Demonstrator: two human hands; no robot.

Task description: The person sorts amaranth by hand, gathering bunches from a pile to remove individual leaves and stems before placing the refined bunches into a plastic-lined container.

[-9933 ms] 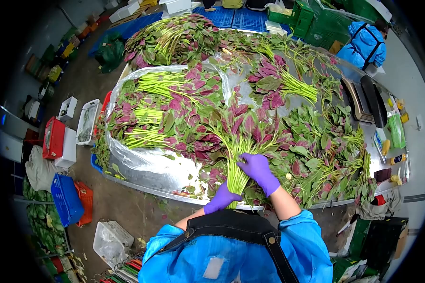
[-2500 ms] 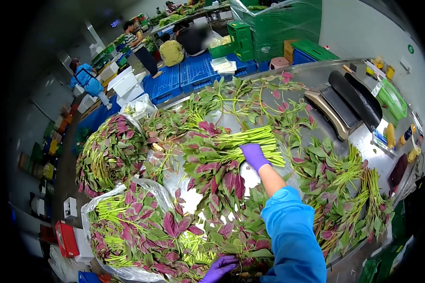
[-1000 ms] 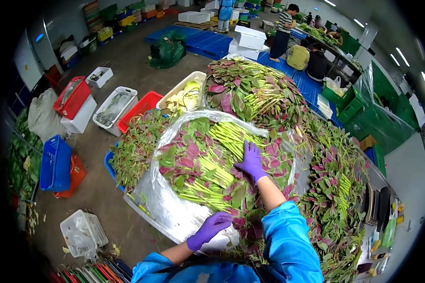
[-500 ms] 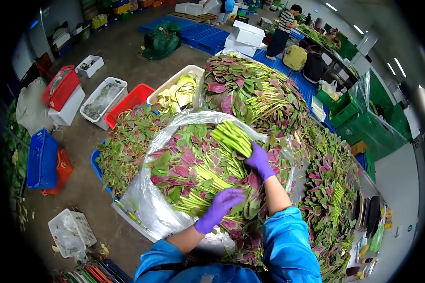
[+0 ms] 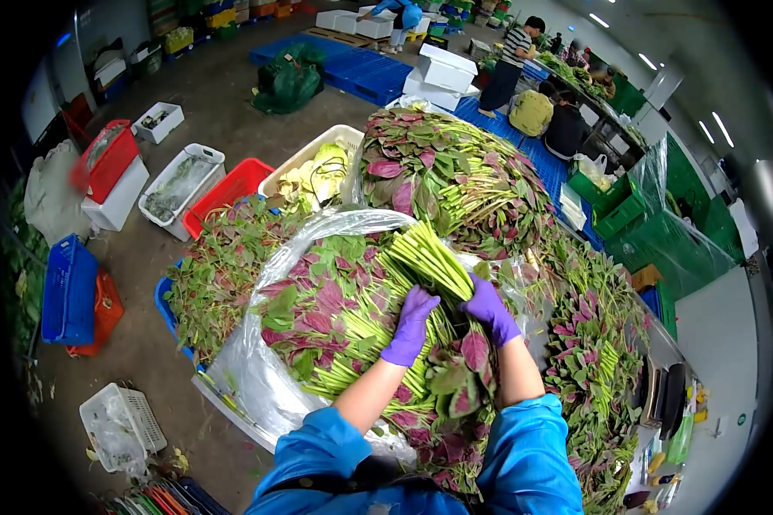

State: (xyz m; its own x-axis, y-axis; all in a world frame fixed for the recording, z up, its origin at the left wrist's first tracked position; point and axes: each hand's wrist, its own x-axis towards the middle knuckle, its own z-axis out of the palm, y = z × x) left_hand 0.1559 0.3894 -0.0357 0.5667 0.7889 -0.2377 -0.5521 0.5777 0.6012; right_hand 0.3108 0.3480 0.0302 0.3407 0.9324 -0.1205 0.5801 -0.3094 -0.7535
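My right hand (image 5: 491, 311), in a purple glove, is wrapped round a bunch of red amaranth (image 5: 429, 260). Its pale green stems point up and away from me, and its purple-green leaves hang below the hands. My left hand (image 5: 412, 323), gloved too, has its fingers closed at the left side of the same stems; its fingertips are partly hidden. Beneath both hands lies a large heap of amaranth (image 5: 331, 296) inside an open clear plastic bag (image 5: 270, 390).
A second amaranth pile (image 5: 455, 172) rises behind the bag, and more bunches (image 5: 588, 352) spread on the right. Loose greens (image 5: 223, 279) fill a blue tub at left. Beyond stand a cream crate (image 5: 352, 133) and a red crate (image 5: 232, 189). People work farther back.
My left hand has moved up and right from over the heap to the stems, its fingers closing. My right hand has shifted slightly right and down, the bunch now more upright.
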